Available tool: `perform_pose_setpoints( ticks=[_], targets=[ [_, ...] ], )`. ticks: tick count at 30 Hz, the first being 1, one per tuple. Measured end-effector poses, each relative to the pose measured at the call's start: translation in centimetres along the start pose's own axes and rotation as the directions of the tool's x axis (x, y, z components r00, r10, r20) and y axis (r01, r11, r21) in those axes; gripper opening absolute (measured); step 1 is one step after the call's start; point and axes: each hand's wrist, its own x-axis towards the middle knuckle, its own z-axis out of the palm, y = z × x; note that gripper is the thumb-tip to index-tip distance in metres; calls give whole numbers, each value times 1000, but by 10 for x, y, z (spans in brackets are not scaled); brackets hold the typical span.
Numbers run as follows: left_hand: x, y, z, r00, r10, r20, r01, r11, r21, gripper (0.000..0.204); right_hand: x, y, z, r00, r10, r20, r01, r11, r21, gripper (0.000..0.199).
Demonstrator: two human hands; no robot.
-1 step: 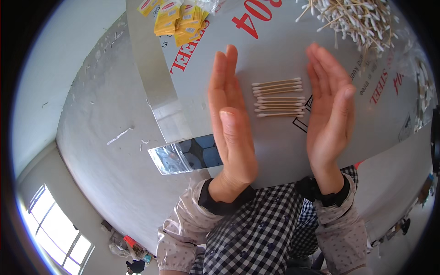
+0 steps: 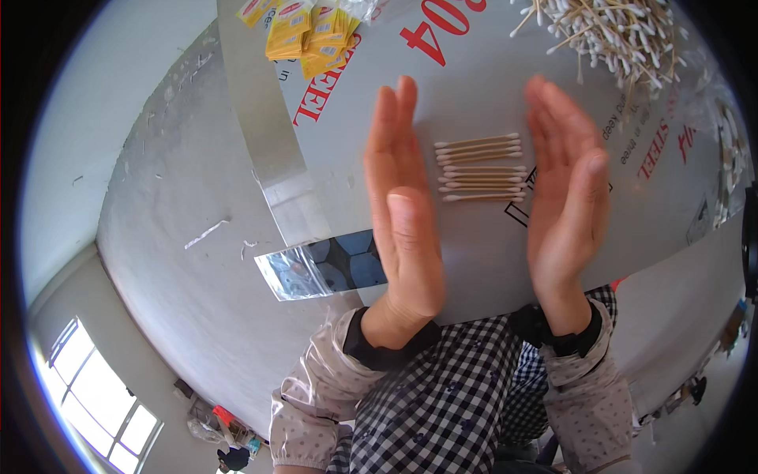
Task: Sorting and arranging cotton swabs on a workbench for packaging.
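Observation:
Several cotton swabs (image 2: 480,167) lie side by side in a loose row on the grey sheet-metal tabletop (image 2: 482,261). Just left of the row, my left hand (image 2: 404,213) is held on edge, fingers stretched out and thumb raised, with nothing in it. On the other side my right hand (image 2: 565,186) mirrors it, palm facing the swabs and fingers extended, also empty. A narrow gap separates each hand from the swab tips. Beside my left wrist lies a clear plastic zip bag (image 2: 324,265).
A big heap of cotton swabs (image 2: 612,39) sits at the far right, with clear plastic (image 2: 711,87) next to it. Yellow printed packets (image 2: 312,35) are piled at the far left. The checked apron (image 2: 442,387) meets the table's near edge.
My left hand has shifted slightly right, closer to the row of swabs. My right hand is nearly unmoved, and the swabs lie as before.

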Motion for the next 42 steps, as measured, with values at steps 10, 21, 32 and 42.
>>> perform_pose_setpoints(
  ticks=[10, 21, 32, 42],
  targets=[
    [-13, 14, -16, 993, 30, 115, -92, 811, 578, 92, -2, -7, -14, 999, 34, -29, -33, 999, 40, 63],
    [2, -7, 9, 874, -97, 477, -478, 10, 878, 112, 2, -10, -23, 997, -56, -51, 53, 997, -62, 61],
    [-34, 9, -6, 929, -83, 360, -280, 478, 832, 104, -2, -4, -21, 994, 76, -75, -64, 987, 146, 63],
    [-18, 21, 13, 992, -124, -13, 122, 942, 314, 84, -21, 2, 4, 992, 53, 115, -60, 996, 66, 66]
  ],
)
